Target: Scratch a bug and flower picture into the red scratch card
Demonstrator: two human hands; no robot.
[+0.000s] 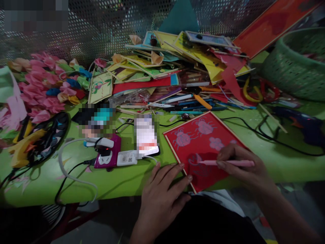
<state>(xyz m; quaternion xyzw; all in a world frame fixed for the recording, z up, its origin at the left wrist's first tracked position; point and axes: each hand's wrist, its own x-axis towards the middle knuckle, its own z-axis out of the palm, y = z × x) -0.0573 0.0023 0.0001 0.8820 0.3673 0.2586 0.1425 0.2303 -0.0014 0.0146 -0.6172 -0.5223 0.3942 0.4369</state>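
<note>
A pink marker pen (232, 163) is held in my right hand (245, 164), its tip on the red card (182, 154). Thin wooden sticks edge this card along its sides. Ladybug-like bugs and a flower are drawn on it in a pale violet tone, and the pen tip touches a tulip-like outline near the lower left. My left hand (165, 191) rests with fingers spread at the card's lower left edge, fingertips touching the border. Part of the card's right side is hidden behind my right hand.
Left of the card lie a lit phone (146, 137) and a purple power strip (109, 154) with plugs and cables. Behind are pens, sticks and framed cards (101, 84). Pink paper flowers (43, 81) and a yellow glue gun (26, 149) sit left, a green basket (294, 67) right.
</note>
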